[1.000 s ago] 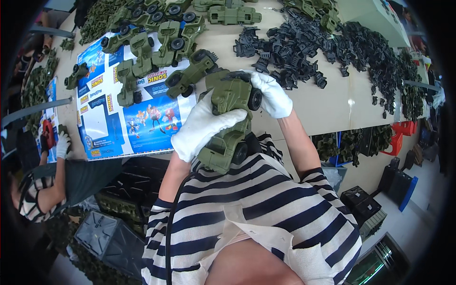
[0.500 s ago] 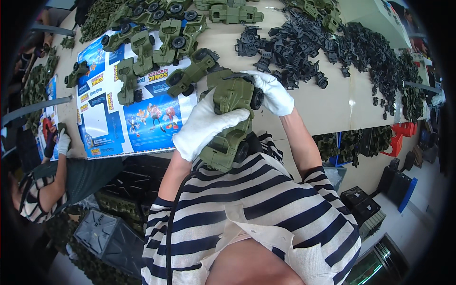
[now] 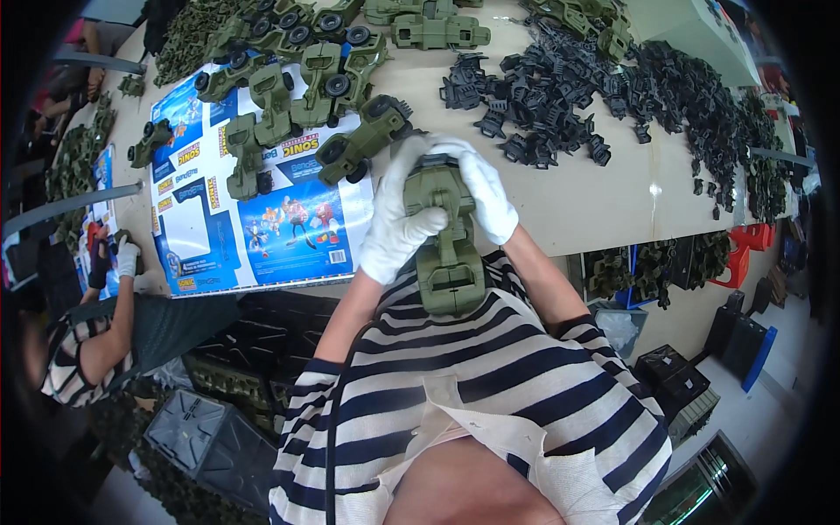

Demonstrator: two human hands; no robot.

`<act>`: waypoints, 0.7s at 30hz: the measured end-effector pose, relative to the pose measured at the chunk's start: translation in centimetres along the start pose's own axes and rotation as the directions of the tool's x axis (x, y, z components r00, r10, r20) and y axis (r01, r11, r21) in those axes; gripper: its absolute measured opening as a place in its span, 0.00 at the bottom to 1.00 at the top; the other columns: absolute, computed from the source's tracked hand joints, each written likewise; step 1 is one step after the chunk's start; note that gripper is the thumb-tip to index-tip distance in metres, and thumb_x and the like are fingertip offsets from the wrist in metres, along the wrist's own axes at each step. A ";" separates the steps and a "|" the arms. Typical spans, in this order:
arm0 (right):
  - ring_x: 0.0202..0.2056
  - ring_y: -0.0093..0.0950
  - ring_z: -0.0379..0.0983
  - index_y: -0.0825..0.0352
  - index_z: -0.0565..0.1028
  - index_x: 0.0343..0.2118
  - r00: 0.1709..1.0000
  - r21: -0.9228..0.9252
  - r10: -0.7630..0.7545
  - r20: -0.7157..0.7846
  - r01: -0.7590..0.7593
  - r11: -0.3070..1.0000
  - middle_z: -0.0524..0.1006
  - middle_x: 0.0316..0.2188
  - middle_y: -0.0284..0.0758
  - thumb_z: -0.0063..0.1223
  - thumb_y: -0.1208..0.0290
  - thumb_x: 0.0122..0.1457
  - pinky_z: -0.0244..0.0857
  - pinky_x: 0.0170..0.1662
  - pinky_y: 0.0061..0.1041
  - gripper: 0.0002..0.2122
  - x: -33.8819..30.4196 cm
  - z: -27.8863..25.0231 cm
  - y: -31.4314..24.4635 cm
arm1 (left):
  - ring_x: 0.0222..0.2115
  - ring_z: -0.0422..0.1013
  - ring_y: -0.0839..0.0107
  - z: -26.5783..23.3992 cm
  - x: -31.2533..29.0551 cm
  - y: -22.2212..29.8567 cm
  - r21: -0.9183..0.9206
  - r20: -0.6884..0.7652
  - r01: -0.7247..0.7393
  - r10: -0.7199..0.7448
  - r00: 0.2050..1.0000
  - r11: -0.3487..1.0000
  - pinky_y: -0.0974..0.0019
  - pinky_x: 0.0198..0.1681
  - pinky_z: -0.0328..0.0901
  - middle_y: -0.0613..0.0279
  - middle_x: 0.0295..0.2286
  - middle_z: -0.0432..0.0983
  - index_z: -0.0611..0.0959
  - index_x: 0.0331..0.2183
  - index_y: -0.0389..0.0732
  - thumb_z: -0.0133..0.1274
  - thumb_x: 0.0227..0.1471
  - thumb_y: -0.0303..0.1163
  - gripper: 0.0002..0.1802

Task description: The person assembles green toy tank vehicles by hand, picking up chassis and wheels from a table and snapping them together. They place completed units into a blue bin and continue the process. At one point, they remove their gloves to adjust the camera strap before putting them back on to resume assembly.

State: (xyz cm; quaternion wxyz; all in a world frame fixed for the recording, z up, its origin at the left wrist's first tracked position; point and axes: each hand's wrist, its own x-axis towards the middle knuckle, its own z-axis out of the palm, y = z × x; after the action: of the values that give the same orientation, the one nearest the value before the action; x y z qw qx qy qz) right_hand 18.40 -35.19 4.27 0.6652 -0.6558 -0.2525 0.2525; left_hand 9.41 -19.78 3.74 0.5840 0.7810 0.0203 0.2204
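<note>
1. Frame centre: I see left hand (image 3: 394, 214) and right hand (image 3: 486, 194), fingers curled around green toy vehicle (image 3: 450, 262)
2. Dark piece (image 3: 437, 161) at its far end; whether fixed, I cannot tell
3. Black parts (image 3: 544, 109) still loose, upper right

White-gloved, the left hand (image 3: 401, 219) and right hand (image 3: 486, 194) grip an olive-green toy jeep (image 3: 450, 271) by its far end. On the table (image 3: 569, 210), more toy jeeps (image 3: 270, 98) lie on and around a blue-and-white printed sheet (image 3: 293, 254), left of heaped black plastic parts (image 3: 547, 109).
</note>
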 end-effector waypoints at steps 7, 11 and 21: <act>0.47 0.45 0.72 0.68 0.70 0.49 0.976 -0.376 -0.149 -0.162 0.079 0.923 0.74 0.45 0.46 0.53 0.78 0.51 0.66 0.52 0.36 0.19 -1.8 2.4 0.6 | 0.45 0.72 0.56 2.5 -1.9 -1.9 -0.126 -0.151 0.176 -0.194 0.969 0.976 0.59 0.51 0.64 0.51 0.42 0.75 0.77 0.45 0.35 0.49 0.58 0.40 0.20; 0.40 0.44 0.74 0.69 0.73 0.41 0.957 -0.369 -0.193 -0.215 0.103 0.924 0.76 0.37 0.45 0.53 0.76 0.55 0.68 0.46 0.35 0.11 -0.8 3.0 1.0 | 0.41 0.73 0.56 1.9 -1.6 -1.8 -0.145 -0.177 0.205 -0.229 0.957 0.968 0.59 0.48 0.65 0.49 0.38 0.77 0.78 0.42 0.34 0.47 0.58 0.38 0.18; 0.45 0.35 0.74 0.72 0.72 0.45 0.919 -0.184 -0.242 -0.311 0.192 0.964 0.77 0.42 0.43 0.43 0.74 0.62 0.65 0.52 0.31 0.11 2.7 4.1 1.9 | 0.55 0.64 0.59 -2.5 1.8 -2.0 -0.008 0.102 0.152 -0.151 0.983 0.988 0.60 0.58 0.59 0.47 0.52 0.68 0.65 0.57 0.33 0.60 0.47 0.55 0.47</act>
State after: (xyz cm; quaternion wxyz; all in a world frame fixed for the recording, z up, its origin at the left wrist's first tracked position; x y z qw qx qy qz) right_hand 17.66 -30.26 2.39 0.6710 -0.7046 -0.2267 0.0435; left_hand 10.54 -16.37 3.05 0.6054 0.7828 0.0481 0.1356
